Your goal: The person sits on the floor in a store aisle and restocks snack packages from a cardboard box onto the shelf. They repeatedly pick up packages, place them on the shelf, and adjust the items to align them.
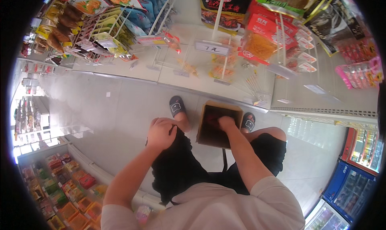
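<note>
Between my feet stands an open cardboard box (205, 137), its inside dark, with something reddish dimly visible in it. My right hand (226, 123) reaches down into the box; its fingers are hidden in the shade, so whether they hold anything is unclear. My left hand (162, 133) rests on my left knee, over the black shorts (173, 163), fingers bent and holding no object that shows. Above the box, packaged snacks hang from hooks on a white shelf rack, among them red packets (259, 34) and a black pouch (223, 11).
A low white shelf edge (211, 95) runs just beyond the box. Bins of packaged snacks (75, 193) stand at the lower left. Blue and red fridges (346, 181) line the right side. Several bags (114, 34) hang at the upper left.
</note>
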A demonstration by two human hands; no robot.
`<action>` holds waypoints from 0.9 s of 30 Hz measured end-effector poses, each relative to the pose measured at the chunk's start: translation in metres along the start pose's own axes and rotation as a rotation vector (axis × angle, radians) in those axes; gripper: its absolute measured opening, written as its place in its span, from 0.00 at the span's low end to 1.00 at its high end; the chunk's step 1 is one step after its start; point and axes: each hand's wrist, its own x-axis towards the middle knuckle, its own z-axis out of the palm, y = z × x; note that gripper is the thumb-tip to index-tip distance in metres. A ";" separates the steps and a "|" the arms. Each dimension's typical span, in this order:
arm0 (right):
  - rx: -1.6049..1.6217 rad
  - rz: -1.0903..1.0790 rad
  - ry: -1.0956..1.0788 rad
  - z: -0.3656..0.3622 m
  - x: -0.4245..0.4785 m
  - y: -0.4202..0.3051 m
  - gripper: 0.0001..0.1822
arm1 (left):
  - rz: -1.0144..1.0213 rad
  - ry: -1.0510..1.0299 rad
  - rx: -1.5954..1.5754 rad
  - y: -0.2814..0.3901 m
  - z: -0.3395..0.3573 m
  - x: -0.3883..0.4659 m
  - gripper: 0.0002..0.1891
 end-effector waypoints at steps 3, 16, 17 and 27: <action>-0.016 -0.038 0.037 -0.030 -0.040 -0.008 0.15 | -0.007 0.017 -0.019 0.001 0.007 -0.003 0.07; 0.172 -0.189 0.534 -0.151 -0.249 -0.021 0.12 | -0.021 -0.003 0.149 0.023 0.013 -0.025 0.24; 0.171 -0.208 0.547 -0.159 -0.272 -0.025 0.11 | -0.029 -0.040 0.186 0.034 0.007 -0.026 0.29; 0.272 -0.451 0.465 -0.255 -0.465 -0.076 0.17 | 0.211 -0.329 -0.866 0.120 -0.014 -0.047 0.54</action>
